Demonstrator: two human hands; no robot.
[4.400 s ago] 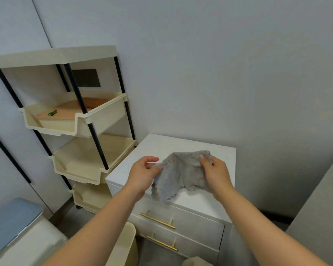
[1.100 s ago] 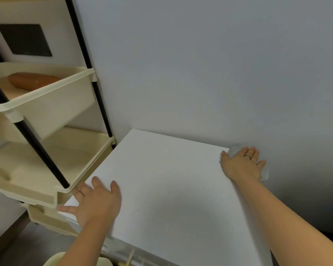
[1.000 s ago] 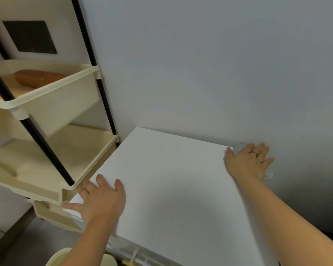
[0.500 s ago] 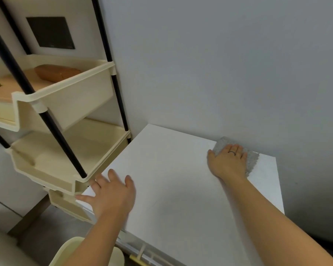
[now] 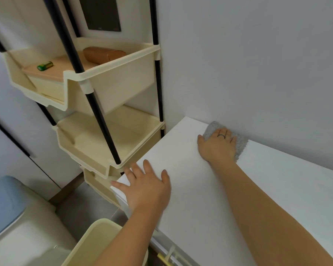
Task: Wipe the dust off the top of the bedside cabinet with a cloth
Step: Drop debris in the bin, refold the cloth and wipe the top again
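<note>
The white top of the bedside cabinet fills the lower right of the view. A grey cloth lies flat on it at the back edge, against the wall. My right hand, with a ring on one finger, presses palm-down on the cloth and covers most of it. My left hand rests flat with fingers spread on the cabinet's front left corner and holds nothing.
A cream tiered shelf rack with black poles stands just left of the cabinet, touching its side. Its upper tray holds a brown roll and a green battery. A cream bin and a blue-lidded box sit below left.
My right hand has slid the cloth leftward along the back edge, from the far right corner toward the back left. My left hand stays planted on the front left corner.
</note>
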